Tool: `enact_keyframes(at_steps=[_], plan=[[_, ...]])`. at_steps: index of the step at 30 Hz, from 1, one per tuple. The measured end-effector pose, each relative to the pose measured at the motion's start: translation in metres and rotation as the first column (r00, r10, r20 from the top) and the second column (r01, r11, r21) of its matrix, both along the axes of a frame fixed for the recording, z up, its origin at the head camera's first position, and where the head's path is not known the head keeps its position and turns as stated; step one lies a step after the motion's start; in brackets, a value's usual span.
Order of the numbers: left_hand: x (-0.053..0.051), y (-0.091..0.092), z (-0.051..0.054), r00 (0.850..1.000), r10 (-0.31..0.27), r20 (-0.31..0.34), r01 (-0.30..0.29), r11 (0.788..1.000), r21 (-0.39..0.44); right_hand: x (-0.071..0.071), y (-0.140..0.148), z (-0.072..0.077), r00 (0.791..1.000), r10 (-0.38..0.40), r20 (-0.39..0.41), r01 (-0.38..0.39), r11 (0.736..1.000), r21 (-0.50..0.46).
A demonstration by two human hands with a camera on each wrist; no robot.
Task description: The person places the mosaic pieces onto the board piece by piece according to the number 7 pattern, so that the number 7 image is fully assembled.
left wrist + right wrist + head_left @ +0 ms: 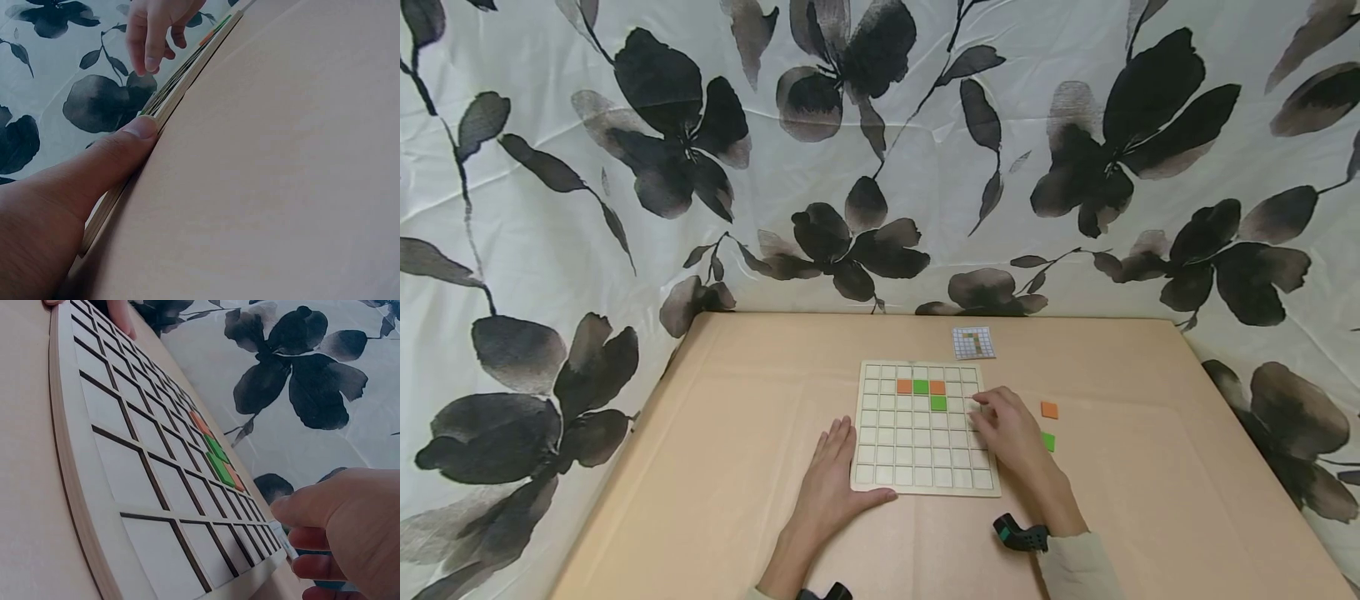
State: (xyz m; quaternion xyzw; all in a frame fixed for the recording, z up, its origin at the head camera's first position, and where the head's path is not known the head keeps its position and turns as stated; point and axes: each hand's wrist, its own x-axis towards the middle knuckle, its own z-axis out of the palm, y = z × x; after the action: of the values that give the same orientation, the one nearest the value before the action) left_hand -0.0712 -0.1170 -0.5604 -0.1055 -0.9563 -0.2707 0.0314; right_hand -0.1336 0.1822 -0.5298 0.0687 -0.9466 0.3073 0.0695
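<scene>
A pale wooden grid board (pixel 904 457) lies on the table. Two orange tiles and a green tile (pixel 921 387) form a row in its upper cells, and another green tile (pixel 938 403) sits just below the right orange tile (pixel 937 387). My left hand (pixel 831 475) braces the board's lower left corner, fingers straight along the left side and thumb against the front edge. Over the right edge hovers my right hand (pixel 1017 435), its fingers loosely bent; no tile shows between thumb and fingers in the right wrist view.
To the right of the board lie a loose orange tile (pixel 1049 410) and a loose green tile (pixel 1048 442), the latter partly behind the right hand. A small card with a printed grid pattern (pixel 973 342) lies beyond the board. Flowered cloth (pixel 940 183) hangs behind the table.
</scene>
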Motion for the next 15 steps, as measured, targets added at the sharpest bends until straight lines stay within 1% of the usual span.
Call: enact_keyframes(at_steps=[6,10,12,15], plan=[[0.002,-0.002,0.0,1.0,-0.005,-0.013,0.005,1.0,0.003,0.005,0.005,0.0,1.0,-0.009,-0.002,0.009,1.0,0.013],[0.002,-0.004,-0.001,1.0,-0.012,-0.009,0.012,1.0,-0.002,0.009,0.008,0.001,1.0,-0.017,-0.003,0.017,1.0,0.011],[0.003,-0.005,-0.001,1.0,-0.017,-0.015,0.017,1.0,-0.007,0.011,0.01,0.002,1.0,-0.027,0.006,0.027,1.0,0.011],[0.003,-0.006,0.0,1.0,-0.015,-0.004,0.015,1.0,-0.009,0.014,0.012,0.003,0.999,-0.042,0.029,0.041,0.999,0.014]])
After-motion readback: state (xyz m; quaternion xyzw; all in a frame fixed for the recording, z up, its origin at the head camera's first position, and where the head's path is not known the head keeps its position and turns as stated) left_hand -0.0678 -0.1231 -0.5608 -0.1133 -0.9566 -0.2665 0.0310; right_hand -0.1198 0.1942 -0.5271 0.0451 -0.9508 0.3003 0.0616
